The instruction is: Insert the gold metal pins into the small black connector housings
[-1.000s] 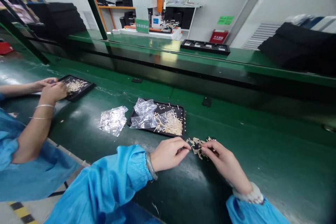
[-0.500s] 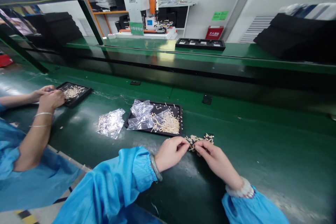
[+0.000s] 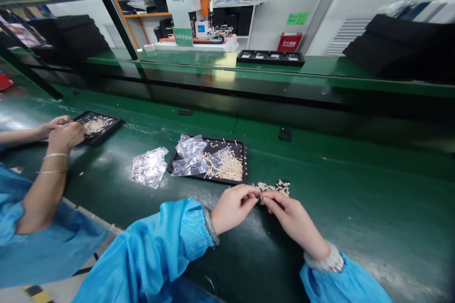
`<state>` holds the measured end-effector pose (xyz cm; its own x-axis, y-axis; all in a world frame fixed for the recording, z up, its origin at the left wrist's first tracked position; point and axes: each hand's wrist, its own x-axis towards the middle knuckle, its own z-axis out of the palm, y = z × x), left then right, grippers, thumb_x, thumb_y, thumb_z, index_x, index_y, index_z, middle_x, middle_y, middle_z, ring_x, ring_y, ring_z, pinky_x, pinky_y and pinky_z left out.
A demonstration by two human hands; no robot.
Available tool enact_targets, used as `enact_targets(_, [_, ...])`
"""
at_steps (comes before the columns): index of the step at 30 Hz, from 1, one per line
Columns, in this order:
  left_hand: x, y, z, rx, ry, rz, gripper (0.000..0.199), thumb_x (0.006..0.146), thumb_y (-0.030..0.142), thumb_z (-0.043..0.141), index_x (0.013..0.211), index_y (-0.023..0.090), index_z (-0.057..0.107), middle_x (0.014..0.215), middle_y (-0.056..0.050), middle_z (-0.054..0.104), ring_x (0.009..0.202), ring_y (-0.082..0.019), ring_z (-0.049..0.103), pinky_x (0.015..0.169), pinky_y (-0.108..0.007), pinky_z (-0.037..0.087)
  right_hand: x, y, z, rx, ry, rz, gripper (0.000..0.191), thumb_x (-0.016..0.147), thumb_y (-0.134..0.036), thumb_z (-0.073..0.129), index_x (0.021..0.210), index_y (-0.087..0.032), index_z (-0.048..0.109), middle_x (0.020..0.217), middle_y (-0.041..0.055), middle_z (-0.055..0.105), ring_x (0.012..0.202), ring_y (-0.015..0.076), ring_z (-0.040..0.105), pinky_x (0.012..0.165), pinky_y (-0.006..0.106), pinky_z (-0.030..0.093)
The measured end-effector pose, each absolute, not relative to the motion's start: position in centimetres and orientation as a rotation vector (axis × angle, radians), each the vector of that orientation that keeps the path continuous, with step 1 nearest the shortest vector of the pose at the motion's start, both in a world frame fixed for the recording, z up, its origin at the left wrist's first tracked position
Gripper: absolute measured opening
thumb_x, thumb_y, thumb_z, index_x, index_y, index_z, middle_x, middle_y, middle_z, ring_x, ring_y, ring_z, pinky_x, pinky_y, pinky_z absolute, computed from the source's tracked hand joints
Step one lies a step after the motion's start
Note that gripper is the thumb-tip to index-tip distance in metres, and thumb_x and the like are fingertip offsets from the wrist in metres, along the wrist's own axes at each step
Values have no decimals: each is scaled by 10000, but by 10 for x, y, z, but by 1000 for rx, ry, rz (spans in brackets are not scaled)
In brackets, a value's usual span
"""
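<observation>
The left hand and the right hand have come closer together. A second ago there was a gap between them, and the right hand's fingers were over the small pile. Now the fingertips meet just in front of it. Each hand has its thumb and finger bent in, like a pinch. Something tiny and dark seems to be there, but it is too small to tell what it is or which hand has it. So it looks like both hands now work at one little spot and not two. The pile, with its pale and black bits, lies on the green table, just behind the fingertips and near the corner of the black tray. That tray holds pale sticks and clear bags, and they have not moved. More shiny bags lie left of the tray. Far left, a co-worker's hands stay by another tray.
</observation>
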<state>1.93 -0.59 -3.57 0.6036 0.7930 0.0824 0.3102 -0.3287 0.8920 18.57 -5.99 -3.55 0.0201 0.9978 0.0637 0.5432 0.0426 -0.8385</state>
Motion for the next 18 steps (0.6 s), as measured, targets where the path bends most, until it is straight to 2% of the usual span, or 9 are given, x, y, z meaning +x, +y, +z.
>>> enact_targets(7, [16,-6,-36,1884,882,691,215,835,198,492,1014,191,612,858,-24,621,737,-124,568,676,-234,471,187,-61,-38,-1598,-1512,883,235,835,-394,500,930,-220,626,823,33,672,722,174,626,673,288,510])
enact_targets(10, [16,-7,-35,1898,839,693,249,850,191,463,1063,195,593,852,-25,588,720,-119,547,662,-231,460,184,-61,-39,-1585,-1584,881,182,828,-370,518,865,-222,616,805,22,662,705,171,618,652,283,501])
enact_targets(13, [16,-8,-34,1907,774,674,294,872,195,416,1126,208,562,875,-34,566,713,-119,529,646,-231,453,181,-62,-38,-1599,-1689,806,169,854,-332,477,802,-226,599,729,8,639,652,163,600,603,272,487])
enact_targets(18, [15,-6,-34,1869,799,681,248,870,190,398,1019,193,597,881,-36,557,699,-116,505,667,-245,441,185,-64,-35,-1678,-1831,534,152,862,-289,451,815,-246,589,785,5,653,685,159,624,619,264,502])
